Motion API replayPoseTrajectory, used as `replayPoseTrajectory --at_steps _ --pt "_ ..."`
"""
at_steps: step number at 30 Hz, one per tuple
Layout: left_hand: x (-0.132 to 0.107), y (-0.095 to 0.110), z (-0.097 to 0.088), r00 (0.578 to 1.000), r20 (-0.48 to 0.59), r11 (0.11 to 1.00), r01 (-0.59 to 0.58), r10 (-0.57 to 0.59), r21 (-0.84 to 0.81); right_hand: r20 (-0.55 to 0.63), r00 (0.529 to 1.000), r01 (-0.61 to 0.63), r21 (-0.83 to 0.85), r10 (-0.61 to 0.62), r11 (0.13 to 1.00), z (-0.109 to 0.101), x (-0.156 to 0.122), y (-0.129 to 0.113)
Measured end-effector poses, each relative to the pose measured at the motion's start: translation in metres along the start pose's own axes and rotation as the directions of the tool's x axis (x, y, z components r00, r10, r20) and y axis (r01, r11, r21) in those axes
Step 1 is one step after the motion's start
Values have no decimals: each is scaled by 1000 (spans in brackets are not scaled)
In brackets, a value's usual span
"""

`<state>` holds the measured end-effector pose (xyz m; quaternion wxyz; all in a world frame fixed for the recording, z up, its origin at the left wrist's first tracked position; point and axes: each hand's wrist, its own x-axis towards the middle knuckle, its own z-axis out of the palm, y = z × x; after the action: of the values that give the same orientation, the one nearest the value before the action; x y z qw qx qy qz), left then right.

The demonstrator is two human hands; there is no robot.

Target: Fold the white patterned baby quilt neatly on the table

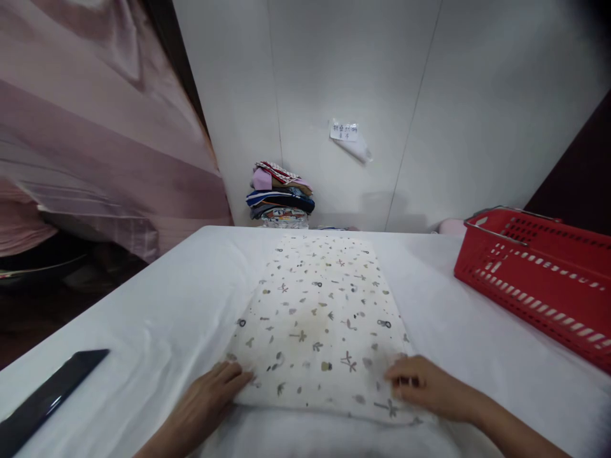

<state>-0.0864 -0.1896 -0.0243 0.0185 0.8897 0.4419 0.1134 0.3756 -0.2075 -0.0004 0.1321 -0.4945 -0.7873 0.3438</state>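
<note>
A long white cloth (310, 305) printed with small palm trees, leaves and other motifs lies spread down the middle of the table, its near edge apparently folded over. At the near left side, my left hand (212, 391) has its fingers closed together on the cloth's edge. My right hand (422, 385) pinches the opposite side near the right corner, fingers curled. The fabric between both hands lies mostly flat, and a faint yellowish patch shows near its middle.
White sheeting covers the table (157, 286). A dark glossy flat object (52, 397) lies at the left; a red plastic basket (534, 273) stands at the right. Beyond the far edge is a stack of folded clothes (281, 194). Part of a person (21, 222) shows at far left.
</note>
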Motion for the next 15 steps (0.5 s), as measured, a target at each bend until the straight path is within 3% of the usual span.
replayPoseTrajectory --at_steps 2,4,7,10,15 --pt "2 6 -9 994 84 996 75 -70 -58 -139 985 -93 51 99 994 -18 12 15" --pt "5 12 -17 978 148 978 163 -144 -128 -305 921 -265 -30 244 964 -30 25 35" --pt "9 19 -22 952 201 936 275 -233 -219 -351 857 -439 -113 377 891 -34 42 60" --pt "14 26 -19 937 231 906 323 -264 -275 -336 846 -474 -119 414 872 -28 53 74" --pt "20 35 -13 935 238 902 326 -263 -284 -425 800 -475 -17 423 880 -20 55 82"
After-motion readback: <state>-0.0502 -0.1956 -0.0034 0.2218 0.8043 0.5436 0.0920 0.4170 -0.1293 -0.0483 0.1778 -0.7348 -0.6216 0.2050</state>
